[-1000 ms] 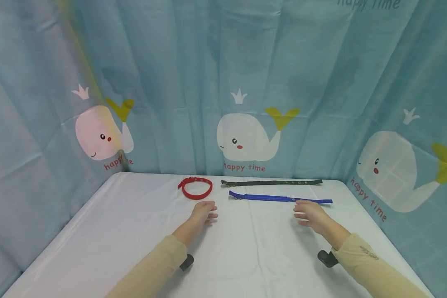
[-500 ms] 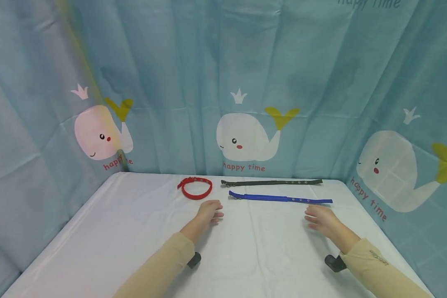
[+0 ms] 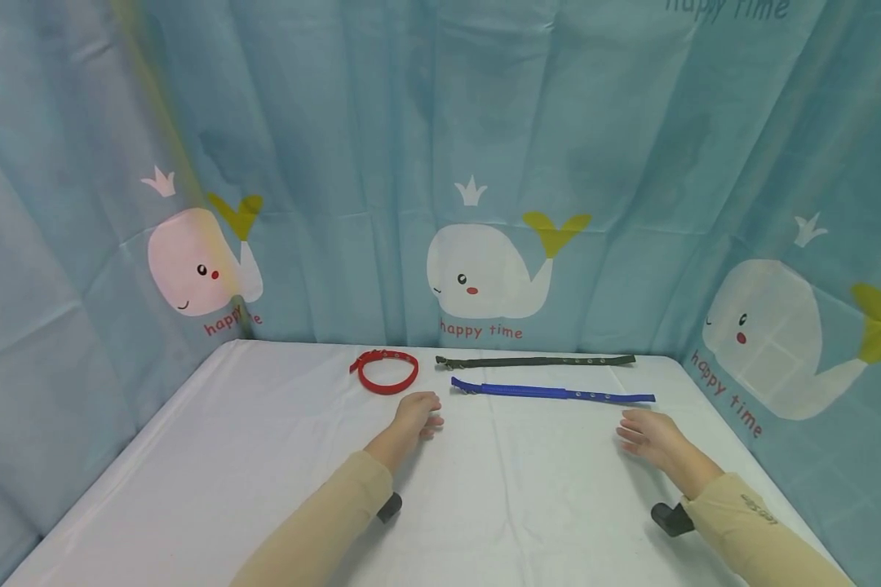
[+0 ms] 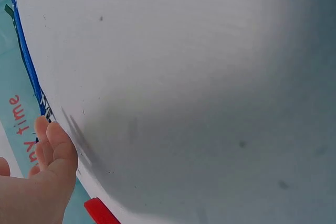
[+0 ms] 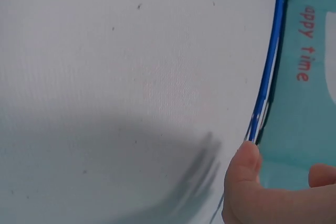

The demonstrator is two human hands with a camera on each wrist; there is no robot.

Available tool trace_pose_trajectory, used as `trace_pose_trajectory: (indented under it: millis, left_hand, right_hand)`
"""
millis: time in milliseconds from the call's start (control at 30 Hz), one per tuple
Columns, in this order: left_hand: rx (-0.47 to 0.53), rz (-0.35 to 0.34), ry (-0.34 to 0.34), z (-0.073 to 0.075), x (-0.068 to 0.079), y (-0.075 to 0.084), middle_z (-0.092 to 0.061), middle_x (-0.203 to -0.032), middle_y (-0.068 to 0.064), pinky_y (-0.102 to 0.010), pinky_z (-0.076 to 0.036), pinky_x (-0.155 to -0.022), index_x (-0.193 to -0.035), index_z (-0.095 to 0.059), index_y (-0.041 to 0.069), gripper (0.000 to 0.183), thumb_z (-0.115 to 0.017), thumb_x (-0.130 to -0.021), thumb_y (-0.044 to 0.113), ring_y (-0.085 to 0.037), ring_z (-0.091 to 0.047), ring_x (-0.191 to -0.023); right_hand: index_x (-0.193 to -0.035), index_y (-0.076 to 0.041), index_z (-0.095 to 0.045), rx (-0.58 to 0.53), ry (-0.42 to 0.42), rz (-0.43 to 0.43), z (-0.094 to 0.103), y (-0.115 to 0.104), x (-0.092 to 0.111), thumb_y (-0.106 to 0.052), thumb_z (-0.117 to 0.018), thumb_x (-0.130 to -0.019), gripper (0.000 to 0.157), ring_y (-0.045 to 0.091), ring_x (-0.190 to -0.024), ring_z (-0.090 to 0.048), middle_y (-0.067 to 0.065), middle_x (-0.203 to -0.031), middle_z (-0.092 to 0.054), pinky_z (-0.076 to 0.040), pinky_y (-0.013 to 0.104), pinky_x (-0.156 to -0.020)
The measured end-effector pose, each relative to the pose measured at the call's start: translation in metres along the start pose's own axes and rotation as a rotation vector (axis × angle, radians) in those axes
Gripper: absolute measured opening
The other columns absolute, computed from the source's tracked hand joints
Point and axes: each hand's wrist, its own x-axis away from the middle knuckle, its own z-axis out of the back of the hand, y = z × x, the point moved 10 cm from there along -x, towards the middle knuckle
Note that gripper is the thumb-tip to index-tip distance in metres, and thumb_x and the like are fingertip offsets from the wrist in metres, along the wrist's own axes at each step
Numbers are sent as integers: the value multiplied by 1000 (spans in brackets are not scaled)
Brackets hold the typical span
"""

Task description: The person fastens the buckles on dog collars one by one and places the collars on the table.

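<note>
Leftmost on the white-covered desk (image 3: 191,456), near its far edge, lies a red collar (image 3: 387,389), fastened as a loop, its free tip pointing left. Next, nearer the person, the left hand (image 3: 415,414) is suspended above the surface, fingers relaxed and grasping nothing. Further right, a green collar (image 3: 536,360) and, just in front of it, a blue collar (image 3: 524,391) lie extended, long axes running left to right and nearly parallel. The blue one's buckle (image 3: 468,389) faces left, its eyelet end right and slightly nearer the person. Rightmost, the right hand (image 3: 653,432) hangs before that end, fingers released. The step appears to be a hands-free interval; a next move on the blue collar would call for lowered fingers at both ends.
</note>
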Motion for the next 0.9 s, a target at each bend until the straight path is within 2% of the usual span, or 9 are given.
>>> trace_pose_trajectory:
  millis: [267,400,500,633,733,900]
  left_hand:
    - [-4,-5,4,-6,-9,1,-59,-127,-17,-28,-52,-75,-140,-47,2,47,-55,-99,23,-22,-65,-92]
    - [8,-15,-2,-9,-14,2,-55,-133,-19,-34,-51,-84,-143,-43,3,50,-55,-99,23,-24,-64,-96]
    - [14,-18,-20,-13,-19,2,-48,-140,-21,-38,-49,-90,-147,-37,4,55,-55,-99,24,-24,-64,-100]
    - [-22,3,-30,-17,-25,1,-42,-145,-21,-38,-48,-93,-151,-30,5,63,-57,-98,28,-25,-62,-105]
    - [-71,15,-38,-20,-25,3,-44,-143,-22,-35,-48,-93,-152,-26,5,67,-56,-98,32,-25,-62,-106]
    - [-130,-3,-77,-23,-31,9,-39,-148,-21,-34,-48,-92,-153,-22,6,68,-55,-99,32,-23,-63,-102]
  right_hand:
    - [-150,4,10,-58,40,-5,17,-1,-8,-15,-39,-103,71,36,-145,-16,26,-158,4,-26,41,-113]
    - [-150,3,11,-69,25,4,21,-4,-11,-14,-39,-102,71,34,-145,-15,25,-158,7,-36,38,-108]
    - [-151,2,10,-81,48,3,28,-3,-17,-15,-39,-103,70,35,-144,-19,24,-158,8,-42,35,-103]
    - [-151,-1,12,-89,95,3,35,-3,-27,-13,-36,-104,68,34,-143,-23,23,-159,10,-40,35,-104]
    - [-152,-3,12,-101,130,9,41,-4,-38,-12,-34,-104,67,31,-142,-25,20,-159,10,-39,34,-105]
    - [-154,-3,4,-129,185,19,51,-6,-51,-12,-35,-103,64,29,-143,-25,16,-161,3,-35,35,-108]
